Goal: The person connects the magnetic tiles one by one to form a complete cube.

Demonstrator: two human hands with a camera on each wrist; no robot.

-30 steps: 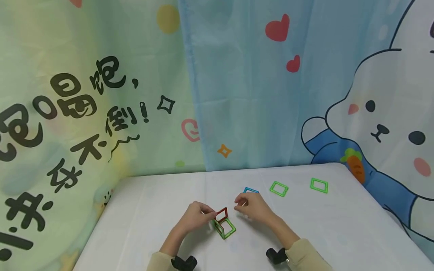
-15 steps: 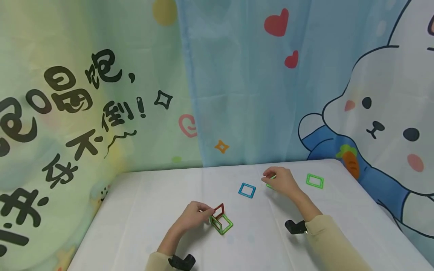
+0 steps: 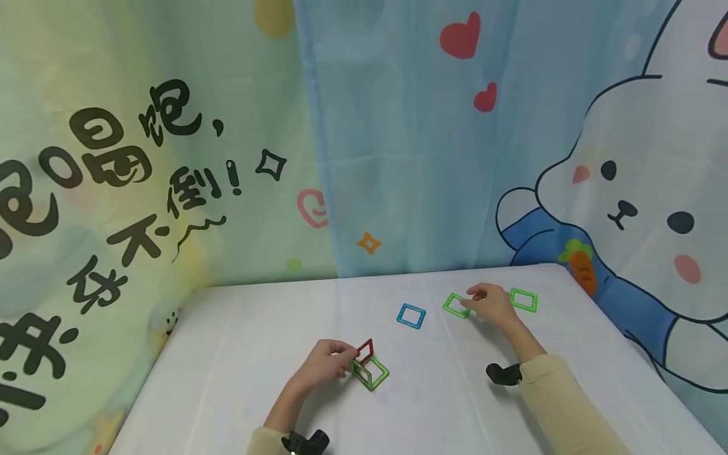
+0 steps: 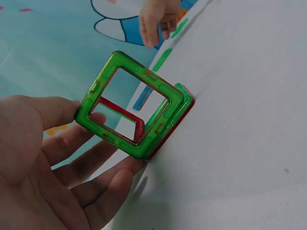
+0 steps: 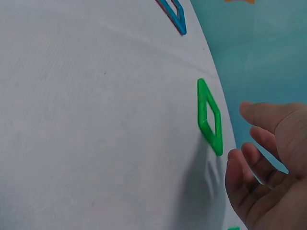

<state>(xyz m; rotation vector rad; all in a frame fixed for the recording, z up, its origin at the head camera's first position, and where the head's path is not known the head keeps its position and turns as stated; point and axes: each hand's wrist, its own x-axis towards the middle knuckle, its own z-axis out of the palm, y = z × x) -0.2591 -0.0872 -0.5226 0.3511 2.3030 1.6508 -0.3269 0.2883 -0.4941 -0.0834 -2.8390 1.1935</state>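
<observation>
My left hand [image 3: 328, 361] pinches the corner of an upright green magnetic tile [image 4: 97, 85] between thumb and fingers. That tile stands on the edge of a flat green tile [image 3: 380, 381]. A red tile [image 4: 122, 109] also stands upright there, behind the green one in the left wrist view. My right hand [image 3: 491, 302] hovers with loosely bent fingers just right of a loose green tile [image 5: 202, 108]. In the right wrist view a gap shows between those fingers and that tile, and the hand holds nothing.
A blue tile [image 3: 407, 325] lies flat between the joined tiles and the loose green one. Beyond my right hand lies another green tile [image 3: 536, 303]. The white tabletop [image 3: 432, 398] ends at a printed curtain [image 3: 398, 158].
My right hand has moved right, from near the blue tile, over the loose green tile, to just past it. The left hand keeps its grip on the joined tiles. The head view has shifted slightly.
</observation>
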